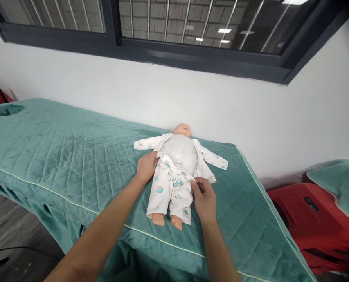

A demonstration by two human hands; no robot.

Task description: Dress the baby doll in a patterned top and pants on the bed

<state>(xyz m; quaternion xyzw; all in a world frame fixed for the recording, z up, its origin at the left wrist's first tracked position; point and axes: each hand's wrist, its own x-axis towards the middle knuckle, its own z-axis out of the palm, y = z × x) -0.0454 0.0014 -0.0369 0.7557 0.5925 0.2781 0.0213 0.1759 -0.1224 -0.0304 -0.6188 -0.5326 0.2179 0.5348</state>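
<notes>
A baby doll (180,150) lies on its back on the green quilted bed cover (104,156), head toward the wall and bare feet toward me. Its printed white jacket (213,157) hangs open, baring a pale grey cloth torso. Printed white trousers (159,188) cover its legs, their waistband bunched below the belly. At the waistband's left side, my left hand (147,166) pinches the trousers. My right hand (204,197) has thumb and fingers closed on the waistband at the right hip.
A white wall (104,86) and a dark-framed barred window (192,49) stand behind the bed. Red plastic stools (315,219) are at the right, with a green cushion (335,180) on top. The cover has a face hole (7,110) at far left. A black cable (24,247) lies lower left.
</notes>
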